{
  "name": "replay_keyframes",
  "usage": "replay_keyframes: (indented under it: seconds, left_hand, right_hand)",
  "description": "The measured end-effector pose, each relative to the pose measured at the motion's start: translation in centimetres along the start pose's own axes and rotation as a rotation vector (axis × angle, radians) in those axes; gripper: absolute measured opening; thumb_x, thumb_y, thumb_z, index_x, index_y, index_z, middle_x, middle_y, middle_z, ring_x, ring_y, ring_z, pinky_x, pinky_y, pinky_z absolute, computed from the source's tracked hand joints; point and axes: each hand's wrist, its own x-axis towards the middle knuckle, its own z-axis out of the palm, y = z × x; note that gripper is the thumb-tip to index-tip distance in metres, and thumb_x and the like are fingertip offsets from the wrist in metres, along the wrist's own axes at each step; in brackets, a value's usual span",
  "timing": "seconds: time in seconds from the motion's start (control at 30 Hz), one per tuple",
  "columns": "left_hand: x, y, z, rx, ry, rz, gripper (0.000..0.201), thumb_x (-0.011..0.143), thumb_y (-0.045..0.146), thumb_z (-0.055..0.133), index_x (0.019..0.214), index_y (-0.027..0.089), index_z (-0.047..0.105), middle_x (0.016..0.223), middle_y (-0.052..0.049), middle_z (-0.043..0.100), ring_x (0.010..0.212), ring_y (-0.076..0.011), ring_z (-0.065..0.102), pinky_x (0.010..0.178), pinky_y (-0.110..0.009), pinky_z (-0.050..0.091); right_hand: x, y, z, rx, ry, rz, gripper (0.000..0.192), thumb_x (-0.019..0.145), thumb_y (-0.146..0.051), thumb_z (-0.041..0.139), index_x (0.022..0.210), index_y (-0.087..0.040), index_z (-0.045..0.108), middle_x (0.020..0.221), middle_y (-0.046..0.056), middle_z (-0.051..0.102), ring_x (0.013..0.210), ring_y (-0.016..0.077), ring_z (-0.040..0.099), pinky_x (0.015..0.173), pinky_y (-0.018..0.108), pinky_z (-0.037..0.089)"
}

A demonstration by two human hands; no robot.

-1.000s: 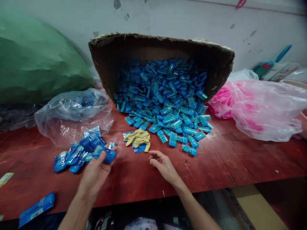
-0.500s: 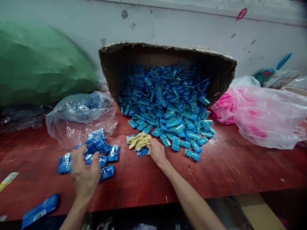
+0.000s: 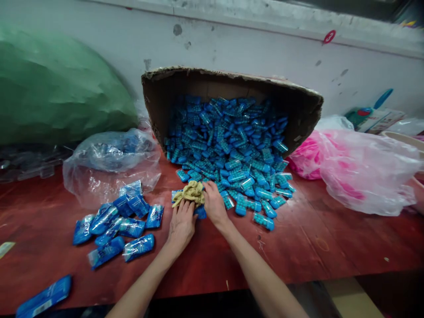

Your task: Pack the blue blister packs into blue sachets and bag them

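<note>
A crumpled yellow cloth (image 3: pixel 191 192) lies bunched on top of flat blue packets (image 3: pixel 200 213) in the middle of the red table. My left hand (image 3: pixel 182 223) reaches its lower edge, fingers stretched out and resting on it. My right hand (image 3: pixel 214 202) has its fingers bent in at the cloth's right side, seemingly gripping it; the fingertips are partly hidden. Left of my hands lies a loose group of shiny blue sealed pouches (image 3: pixel 130 227). Just beyond the cloth spreads a heap of small clear-and-blue containers with blue-green beads (image 3: pixel 236 174).
A cardboard box (image 3: pixel 154 106) on its side spills the containers forward. Clear plastic bags (image 3: pixel 111 152) and a green sack (image 3: pixel 62 88) stand left. Pink-filled plastic bags (image 3: pixel 367 163) lie right. A blue packet (image 3: pixel 44 296) sits by the near left edge.
My left hand has moved right, from over the blue pouches to the yellow cloth. The cloth is more bunched up, and my right hand has shifted slightly upward along its side.
</note>
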Motion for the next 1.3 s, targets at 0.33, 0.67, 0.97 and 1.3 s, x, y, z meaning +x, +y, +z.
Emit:
replay_keyframes:
  seconds: [0.33, 0.67, 0.97, 1.3]
  left_hand:
    - [-5.3, 1.4, 1.4, 0.103, -0.055, 0.044, 0.043, 0.083, 0.028, 0.040, 0.123, 0.017, 0.048, 0.131, -0.017, 0.046, 0.122, -0.0341, 0.037, 0.092, -0.054, 0.034]
    - [-3.0, -0.5, -1.5, -0.155, 0.135, 0.010, 0.035, 0.082, 0.020, 0.039, 0.114, 0.015, 0.053, 0.129, -0.016, 0.047, 0.124, -0.0261, 0.036, 0.097, -0.046, 0.034]
    - [5.3, -4.1, -3.1, -0.204, 0.010, -0.154, 0.022, 0.080, 0.028, 0.044, 0.090, 0.022, 0.062, 0.109, -0.007, 0.063, 0.117, -0.0278, 0.044, 0.094, -0.050, 0.031]
    - [8.3, -5.8, -3.7, -0.157, 0.231, -0.361, 0.043, 0.083, 0.025, 0.033, 0.122, 0.007, 0.040, 0.111, -0.018, 0.058, 0.099, -0.0244, 0.055, 0.081, -0.036, 0.041]
  right_hand:
    - [-9.7, 0.2, -0.8, -0.370, -0.389, -0.096, 0.042, 0.086, -0.017, 0.040, 0.127, -0.023, 0.041, 0.132, 0.009, 0.044, 0.124, 0.0313, 0.031, 0.097, 0.053, 0.025]
    - [-5.7, -0.9, -2.6, -0.203, -0.254, 0.036, 0.037, 0.082, -0.026, 0.051, 0.119, -0.023, 0.047, 0.105, 0.008, 0.056, 0.095, 0.0217, 0.052, 0.078, 0.032, 0.041]
    - [2.6, 0.7, -0.2, 0.083, -0.273, 0.057, 0.010, 0.076, -0.018, 0.054, 0.082, -0.018, 0.061, 0.079, 0.001, 0.062, 0.078, 0.0161, 0.057, 0.071, 0.026, 0.043]
    - [4.8, -0.5, 2.0, 0.177, -0.162, 0.007, 0.038, 0.082, -0.013, 0.039, 0.120, -0.016, 0.043, 0.104, 0.008, 0.058, 0.081, 0.0156, 0.059, 0.074, 0.031, 0.048]
